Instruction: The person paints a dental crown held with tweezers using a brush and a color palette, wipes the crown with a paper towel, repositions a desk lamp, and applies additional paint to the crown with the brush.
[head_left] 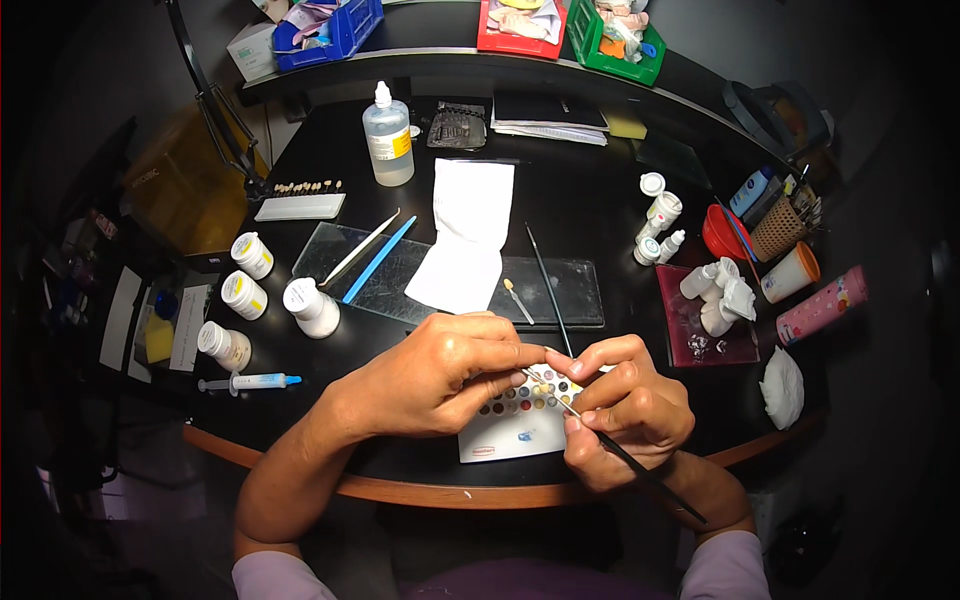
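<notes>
My left hand (455,370) is closed in a pinch on a thin metal holder that carries a small yellowish tooth-shaped piece (543,389); the fingers partly hide it. My right hand (630,410) is wrapped round a fine paintbrush (640,468), its dark handle slanting down to the right. The brush tip points at the tooth-shaped piece, though whether they touch I cannot tell. Both hands are close together over a white palette (490,442) with several round coloured wells. Beyond them lies a shade tab (515,297) with a tooth-coloured end, beside a second brush (545,275).
Behind my hands are a dark glass slab (575,290), a folded white paper towel (475,205), tweezers (362,245) and a blue stick tool (378,262). Jars, including one wide jar (312,308), and a syringe (262,382) stand left. Small bottles (722,300) occupy a maroon slab (680,335) at right.
</notes>
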